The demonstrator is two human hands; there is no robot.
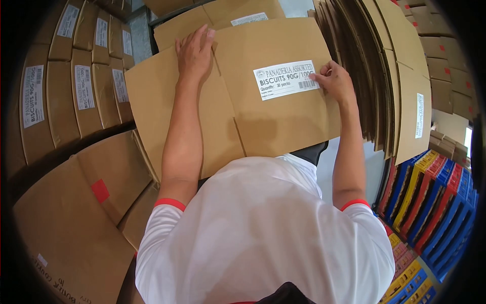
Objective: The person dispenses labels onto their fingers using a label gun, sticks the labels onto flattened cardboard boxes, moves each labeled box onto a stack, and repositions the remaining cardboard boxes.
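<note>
A flat brown cardboard box (217, 116) lies in front of my body. On its right part is a white printed label (286, 80) reading "Panaderia Assorted Biscuits 90G/100G". My left hand (195, 53) rests on the cardboard near its far edge, fingers extended and slightly apart. At the label's right end is my right hand (334, 81), its thumb and index finger pinched together on the label's upper right edge. Beyond this cardboard lies another flat cardboard box (179, 30), with a similar label (249, 19) partly hidden.
Labelled cartons (61, 101) are stacked at the left, above a large box with a red sticker (100, 190). Flattened cardboard sheets (405, 101) stand upright at the right. Colourful crates (435, 202) fill the lower right, with more cartons (440, 71) behind.
</note>
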